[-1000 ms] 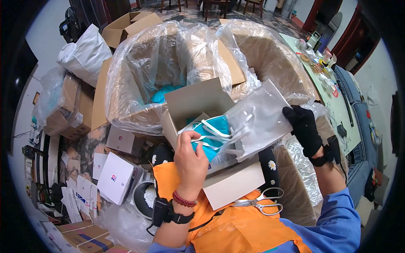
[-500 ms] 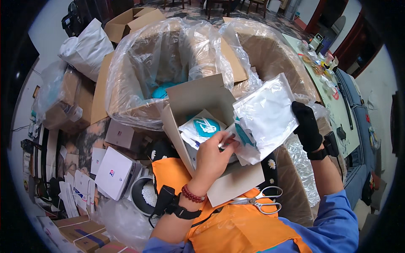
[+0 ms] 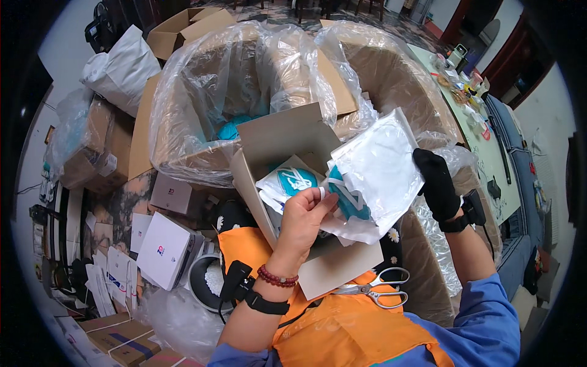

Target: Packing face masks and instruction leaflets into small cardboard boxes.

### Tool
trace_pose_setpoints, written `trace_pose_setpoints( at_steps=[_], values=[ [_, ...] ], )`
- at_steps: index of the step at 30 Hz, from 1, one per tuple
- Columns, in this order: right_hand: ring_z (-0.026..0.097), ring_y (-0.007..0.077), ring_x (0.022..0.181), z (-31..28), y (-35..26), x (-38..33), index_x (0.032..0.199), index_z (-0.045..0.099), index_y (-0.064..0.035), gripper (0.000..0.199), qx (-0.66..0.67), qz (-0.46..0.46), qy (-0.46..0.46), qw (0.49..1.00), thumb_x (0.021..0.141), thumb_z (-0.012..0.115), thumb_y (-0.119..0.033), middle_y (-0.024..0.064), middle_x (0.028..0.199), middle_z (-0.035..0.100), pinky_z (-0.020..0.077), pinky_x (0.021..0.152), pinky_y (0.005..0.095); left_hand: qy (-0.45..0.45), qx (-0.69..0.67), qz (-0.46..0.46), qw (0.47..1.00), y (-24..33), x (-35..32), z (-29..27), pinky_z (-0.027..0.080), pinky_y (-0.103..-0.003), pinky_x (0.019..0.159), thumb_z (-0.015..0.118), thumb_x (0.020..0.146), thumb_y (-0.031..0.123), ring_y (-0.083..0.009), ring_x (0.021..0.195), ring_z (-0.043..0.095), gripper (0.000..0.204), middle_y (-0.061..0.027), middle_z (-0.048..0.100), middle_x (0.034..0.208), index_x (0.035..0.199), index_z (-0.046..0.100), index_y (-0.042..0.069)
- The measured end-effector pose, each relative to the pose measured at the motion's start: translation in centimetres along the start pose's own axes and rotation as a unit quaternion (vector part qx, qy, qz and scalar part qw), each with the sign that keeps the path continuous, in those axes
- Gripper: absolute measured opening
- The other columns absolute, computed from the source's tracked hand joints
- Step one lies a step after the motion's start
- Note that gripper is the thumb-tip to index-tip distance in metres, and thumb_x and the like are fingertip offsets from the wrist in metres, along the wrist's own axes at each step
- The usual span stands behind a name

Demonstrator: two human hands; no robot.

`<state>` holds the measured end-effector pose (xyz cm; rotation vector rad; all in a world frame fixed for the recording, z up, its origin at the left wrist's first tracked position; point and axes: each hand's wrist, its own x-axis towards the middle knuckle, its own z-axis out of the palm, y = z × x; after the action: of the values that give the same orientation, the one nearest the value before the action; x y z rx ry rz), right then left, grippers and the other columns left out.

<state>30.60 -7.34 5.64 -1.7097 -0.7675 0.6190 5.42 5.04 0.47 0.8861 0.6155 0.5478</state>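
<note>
My right hand (image 3: 435, 183), in a black glove, grips the right edge of a white shiny pouch (image 3: 379, 168). At the pouch's left side a teal piece with white straps (image 3: 350, 199) shows. My bare left hand (image 3: 302, 217) has thumb and fingers pinched together at the left edge of that teal piece, a bit of white at the fingertips. Below and behind both hands stands an open cardboard box (image 3: 287, 134) with its flaps up. Inside it lies another white packet with a teal patch (image 3: 295, 181); the box's lower contents are hidden by my left hand.
Scissors (image 3: 370, 290) lie on my orange apron (image 3: 342, 327). Two large cartons with clear plastic liners (image 3: 202, 79) stand ahead. White boxes (image 3: 162, 251) and a dark bowl (image 3: 205, 287) sit at left. A cluttered table (image 3: 507, 165) runs along the right.
The pouch has tilted and shifted slightly left with my gloved right hand. More of the teal piece and its white straps shows. My left hand has moved slightly left.
</note>
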Motion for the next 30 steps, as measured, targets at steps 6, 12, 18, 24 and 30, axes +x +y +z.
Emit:
trace_pose_setpoints(
  at_steps=[6,12,18,24,30],
  values=[
    [0.064,0.0170,0.087,0.4,0.1,-0.1,0.102,0.068,0.0047,0.023,-0.087,-0.131,0.020,0.987,0.094,0.058,-0.014,0.0067,0.092,0.069,0.0489,0.084,0.0279,0.005,0.102,0.011,0.995,-0.7,0.4,-0.9,0.049,-0.021,0.069,0.066,0.090,0.008,-0.0074,0.075,0.062,0.008,-0.0022,0.068,0.084,0.095,0.066,0.002],
    [0.058,0.0124,0.081,2.0,-1.4,-1.1,0.100,0.068,0.0042,0.024,-0.152,-0.135,-0.024,0.979,0.095,0.058,-0.017,0.0068,0.088,0.068,0.0472,0.078,0.0276,0.009,0.013,-0.011,1.000,-0.6,-0.2,0.1,0.050,-0.021,0.070,0.067,0.084,-0.004,-0.0059,0.077,0.061,0.017,-0.0005,0.066,0.087,0.100,0.065,0.001],
    [0.056,0.0098,0.079,3.0,-0.6,-1.3,0.099,0.067,0.0020,0.022,-0.083,-0.148,-0.056,0.984,0.095,0.061,-0.018,0.0021,0.086,0.065,0.0459,0.074,0.0261,0.072,0.013,0.090,0.993,-2.1,-0.1,0.8,0.050,-0.024,0.085,0.066,0.075,-0.011,-0.0121,0.098,0.062,0.040,-0.0043,0.065,0.105,0.113,0.060,0.000],
    [0.055,0.0085,0.077,2.8,-1.1,-1.0,0.098,0.068,0.0003,0.019,-0.072,-0.059,-0.099,0.991,0.093,0.064,-0.018,0.0002,0.084,0.064,0.0453,0.072,0.0253,0.095,-0.058,-0.047,0.993,-0.2,-1.8,2.1,0.050,-0.028,0.091,0.062,0.082,-0.005,-0.0167,0.108,0.061,0.048,-0.0087,0.063,0.120,0.129,0.054,-0.001],
    [0.055,0.0089,0.075,2.5,-1.9,-1.2,0.096,0.068,0.0011,0.021,-0.110,-0.068,-0.060,0.990,0.092,0.065,-0.019,0.0019,0.083,0.065,0.0457,0.070,0.0262,0.045,-0.044,0.061,0.996,-1.6,-1.5,1.0,0.051,-0.028,0.086,0.062,0.083,-0.001,-0.0151,0.099,0.063,0.038,-0.0085,0.066,0.111,0.121,0.059,-0.002]
  ],
)
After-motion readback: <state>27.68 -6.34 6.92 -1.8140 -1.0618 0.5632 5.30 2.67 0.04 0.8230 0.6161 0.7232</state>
